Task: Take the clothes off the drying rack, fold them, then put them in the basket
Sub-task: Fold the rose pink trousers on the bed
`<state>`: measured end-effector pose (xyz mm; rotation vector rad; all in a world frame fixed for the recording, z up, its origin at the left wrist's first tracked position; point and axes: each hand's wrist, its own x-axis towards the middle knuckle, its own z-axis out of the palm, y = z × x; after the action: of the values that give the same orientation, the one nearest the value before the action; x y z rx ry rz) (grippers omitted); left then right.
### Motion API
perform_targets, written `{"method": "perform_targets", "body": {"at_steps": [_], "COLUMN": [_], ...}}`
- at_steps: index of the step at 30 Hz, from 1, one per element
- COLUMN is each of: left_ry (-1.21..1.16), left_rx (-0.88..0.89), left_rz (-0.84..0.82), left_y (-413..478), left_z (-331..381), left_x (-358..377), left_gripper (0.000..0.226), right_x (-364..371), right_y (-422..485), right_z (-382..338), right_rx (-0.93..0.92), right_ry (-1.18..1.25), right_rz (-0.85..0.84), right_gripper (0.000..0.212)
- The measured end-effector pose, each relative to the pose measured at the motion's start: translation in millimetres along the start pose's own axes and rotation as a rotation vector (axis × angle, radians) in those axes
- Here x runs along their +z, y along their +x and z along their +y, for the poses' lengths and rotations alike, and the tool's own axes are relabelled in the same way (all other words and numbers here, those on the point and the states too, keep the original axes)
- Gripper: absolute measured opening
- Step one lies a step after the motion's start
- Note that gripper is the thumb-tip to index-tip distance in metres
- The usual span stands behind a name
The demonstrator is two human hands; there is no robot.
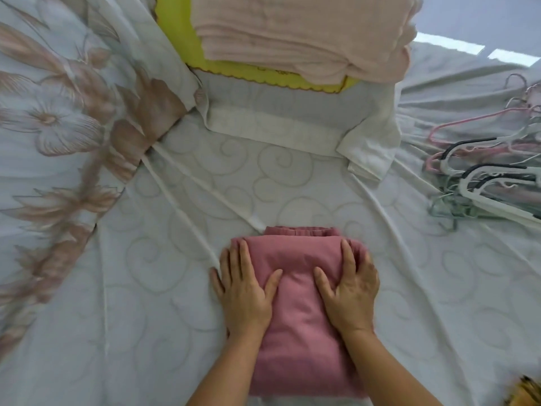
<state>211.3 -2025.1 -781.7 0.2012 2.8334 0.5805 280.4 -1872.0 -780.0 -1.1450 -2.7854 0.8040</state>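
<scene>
Pink garment [298,317] is lying folded at the near edge of the bed [175,332] — the left hand [246,291] and right hand [349,291] are pressing it flat, each grip spread, fingers straight. Folding is looking nearly finished; the next move is likely calling for lifting the bundle whole — no basket is plainly showing.

I see bare sheet [234,177] between the pink folded clothes [295,317] and the white folded cloth [275,133], so a hand can pass there. A pile of hangers [483,177] blocks the right side. A flowered quilt [58,127] blocks the left.
</scene>
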Motion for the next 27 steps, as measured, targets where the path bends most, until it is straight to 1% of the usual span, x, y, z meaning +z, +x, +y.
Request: {"method": "perform_targets", "body": {"at_steps": [2, 4, 5, 7, 8, 9, 10, 12, 13, 14, 15, 16, 17, 18, 19, 20, 21, 23, 24, 25, 26, 27], "left_ry": [-0.015, -0.127, -0.210, -0.335, -0.400, -0.457, -0.488, -0.587, -0.710, -0.851, -0.981, -1.069, -1.122, -1.160, -1.176, -1.181, -1.175, -1.168, -1.180, -1.176, -1.149, -1.118], "left_rx": [0.006, -0.014, -0.050, -0.143, -0.211, -0.278, -0.341, -0.472, -0.564, -0.652, -0.725, -0.769, -0.796, -0.792, -0.788, -0.779, -0.767, -0.722, -0.695, -0.661, -0.619, -0.565], "left_rz": [-0.019, -0.019, -0.009, 0.063, 0.041, -0.050, -0.139, -0.239, -0.294, -0.367, -0.467, -0.590, -0.690, -0.742, -0.754, -0.759, -0.739, -0.695, -0.678, -0.653, -0.640, -0.646], "left_y": [0, -2, -5, -15, -24, -34, -42, -54, -55, -55, -54, -55, -59, -64, -72, -81, -94, -121, -135, -146, -155, -166], "left_z": [2, 0, 0, -6, -8, -9, -8, -9, -8, -7, -6, -5, -2, 2, 5, 11, 16, 29, 38, 44, 54, 70], "left_x": [-4, -14, -23, -39, -45, -49, -53, -57, -63, -72, -81, -91, -100, -106, -113, -119, -124, -126, -128, -126, -127, -131], "left_gripper": [0.090, 0.099, 0.102, 0.096, 0.090, 0.084, 0.080, 0.078, 0.080, 0.088, 0.095, 0.098, 0.091, 0.079, 0.071, 0.070, 0.080, 0.117, 0.126, 0.126, 0.117, 0.101], "right_x": [-3, -15, -24, -44, -54, -63, -71, -82, -86, -90, -98, -108, -122, -137, -150, -164, -177, -197, -205, -215, -222, -232], "right_y": [0, 1, 1, -3, -9, -17, -28, -48, -53, -55, -53, -51, -50, -52, -56, -62, -71, -92, -103, -114, -124, -131], "right_z": [-1, -5, -7, -2, 2, 7, 11, 13, 12, 14, 13, 13, 12, 12, 13, 15, 16, 29, 38, 47, 60, 74], "right_rx": [0.020, 0.036, 0.047, 0.139, 0.232, 0.332, 0.415, 0.522, 0.558, 0.600, 0.648, 0.699, 0.746, 0.770, 0.773, 0.751, 0.716, 0.651, 0.668, 0.689, 0.707, 0.728], "right_ry": [-0.004, 0.060, 0.132, 0.310, 0.373, 0.398, 0.392, 0.406, 0.440, 0.475, 0.522, 0.587, 0.655, 0.708, 0.741, 0.759, 0.792, 0.831, 0.843, 0.875, 0.925, 0.973], "right_rz": [-0.043, -0.125, -0.149, -0.127, -0.102, -0.098, -0.129, -0.286, -0.361, -0.422, -0.482, -0.562, -0.653, -0.727, -0.769, -0.781, -0.778, -0.744, -0.719, -0.708, -0.698, -0.690], "right_gripper": [0.091, 0.093, 0.091, 0.083, 0.079, 0.074, 0.064, 0.043, 0.040, 0.040, 0.044, 0.049, 0.053, 0.055, 0.055, 0.053, 0.053, 0.077, 0.083, 0.085, 0.083, 0.086]}}
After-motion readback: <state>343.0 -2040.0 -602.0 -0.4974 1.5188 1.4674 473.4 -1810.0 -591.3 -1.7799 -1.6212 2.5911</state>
